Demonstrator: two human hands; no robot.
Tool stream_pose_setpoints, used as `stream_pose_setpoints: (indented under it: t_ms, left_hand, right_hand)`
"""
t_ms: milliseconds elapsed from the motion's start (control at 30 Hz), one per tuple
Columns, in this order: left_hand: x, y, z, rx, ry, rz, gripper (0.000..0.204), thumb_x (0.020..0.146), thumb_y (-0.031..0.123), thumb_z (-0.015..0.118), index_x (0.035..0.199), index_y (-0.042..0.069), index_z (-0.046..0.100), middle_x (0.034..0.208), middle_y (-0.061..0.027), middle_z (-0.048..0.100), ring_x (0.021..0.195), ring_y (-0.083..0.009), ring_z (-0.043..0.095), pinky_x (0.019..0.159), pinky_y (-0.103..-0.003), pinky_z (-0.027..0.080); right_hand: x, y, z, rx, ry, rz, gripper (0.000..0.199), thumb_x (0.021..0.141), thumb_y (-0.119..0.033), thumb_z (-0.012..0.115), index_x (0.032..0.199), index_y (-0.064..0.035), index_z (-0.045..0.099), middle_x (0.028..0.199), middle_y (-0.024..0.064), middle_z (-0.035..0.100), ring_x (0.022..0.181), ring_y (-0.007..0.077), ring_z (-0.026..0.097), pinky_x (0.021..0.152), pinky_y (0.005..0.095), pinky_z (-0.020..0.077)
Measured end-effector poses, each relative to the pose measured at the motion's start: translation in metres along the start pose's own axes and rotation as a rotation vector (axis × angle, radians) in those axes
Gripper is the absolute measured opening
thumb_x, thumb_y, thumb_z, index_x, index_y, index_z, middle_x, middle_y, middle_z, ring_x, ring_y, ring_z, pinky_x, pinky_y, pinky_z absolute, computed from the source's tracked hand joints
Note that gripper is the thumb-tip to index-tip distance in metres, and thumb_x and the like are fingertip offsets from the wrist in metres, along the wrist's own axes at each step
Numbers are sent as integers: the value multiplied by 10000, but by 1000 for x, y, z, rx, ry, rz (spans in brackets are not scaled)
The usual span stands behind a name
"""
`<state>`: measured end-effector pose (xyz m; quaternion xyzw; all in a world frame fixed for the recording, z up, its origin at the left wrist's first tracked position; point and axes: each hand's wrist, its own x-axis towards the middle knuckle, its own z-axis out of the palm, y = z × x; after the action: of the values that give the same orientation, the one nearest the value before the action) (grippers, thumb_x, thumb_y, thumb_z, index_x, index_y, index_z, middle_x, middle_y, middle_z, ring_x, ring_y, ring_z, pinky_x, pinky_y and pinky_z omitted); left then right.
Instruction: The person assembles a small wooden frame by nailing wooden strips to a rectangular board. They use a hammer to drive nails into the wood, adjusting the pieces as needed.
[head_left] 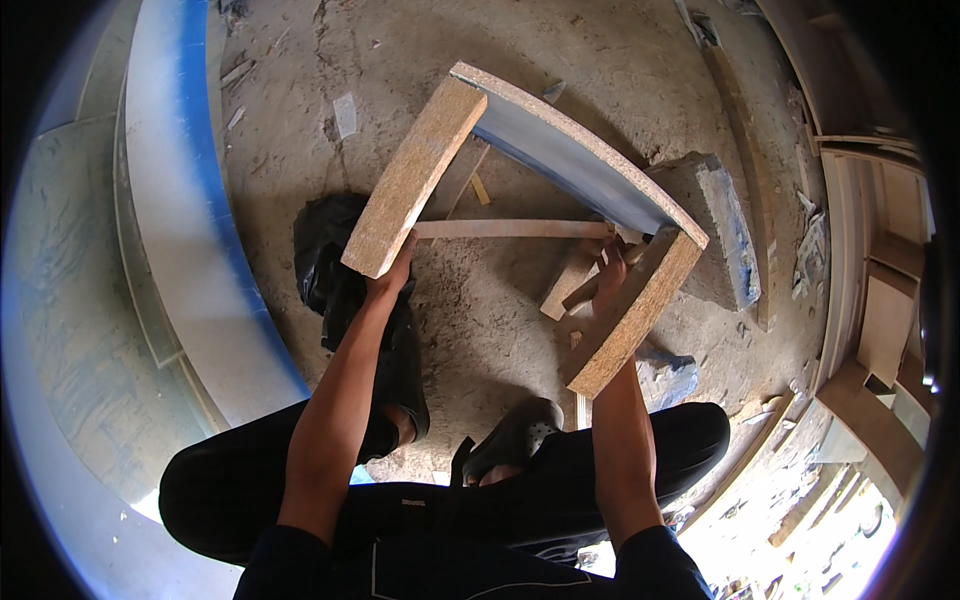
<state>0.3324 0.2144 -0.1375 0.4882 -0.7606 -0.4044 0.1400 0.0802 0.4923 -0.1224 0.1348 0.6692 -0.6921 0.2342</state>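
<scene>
One open-cornered frame (575, 165) of thick boards, raw-edged with a grey inner face on the far side, held tilted above the bare floor (285, 130), a thin crosspiece (510, 229) spanning between its two side boards. Left hand (393, 272), partly closed at the near end of the left board, fingertips hidden; right hand (608, 282), fingers bent inside the right board, full grip hidden and cannot be told. Adjacent: black bag (322, 260), left; pale block (705, 230) with blue stains, right.
</scene>
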Motion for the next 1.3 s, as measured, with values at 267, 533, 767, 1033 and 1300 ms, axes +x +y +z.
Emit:
stream_pose_setpoints:
  t_ms: [267, 533, 767, 1033, 1300]
  left_hand:
    - [0, 4, -6, 42, -52, -41, 353, 854, 161, 708, 1151, -11, 625, 1000, -100, 662, 878, -123, 617, 773, -280, 504]
    - [-26, 161, 16, 263, -12, 623, 349, 830, 180, 662, 1147, 54, 591, 1094, -156, 601, 1004, -324, 566, 910, -440, 421]
    - [-9, 199, 122, 419, -504, 817, 520, 840, 370, 627, 1258, 87, 505, 1014, -165, 635, 997, -350, 593, 871, -466, 448]
    - [-5, 162, 159, 547, -760, 665, 584, 928, 442, 475, 1371, 69, 402, 1101, -256, 614, 997, -434, 595, 932, -510, 438]
    - [4, 161, 156, 402, -876, 758, 533, 971, 429, 412, 1299, 14, 478, 1207, -256, 568, 1110, -444, 539, 1040, -522, 349]
  right_hand:
    - [-3, 1, 5, -5, 120, -83, 373, 912, -293, 609, 1172, -32, 547, 1082, 111, 604, 1016, 186, 576, 895, 383, 450]
    - [-5, -6, 7, -22, 97, -75, 339, 913, -299, 610, 1116, -36, 544, 994, 98, 586, 923, 179, 562, 819, 376, 439]
    - [-8, -9, 10, -65, 108, -100, 315, 913, -304, 610, 1068, -39, 541, 918, 86, 571, 841, 173, 551, 753, 369, 429]
    - [-17, -18, 14, -116, 152, -119, 295, 914, -311, 611, 1012, -42, 538, 830, 73, 553, 748, 167, 537, 677, 362, 418]
    - [-29, -33, 18, -204, 212, -136, 285, 914, -317, 612, 957, -46, 535, 743, 59, 536, 654, 161, 524, 601, 354, 406]
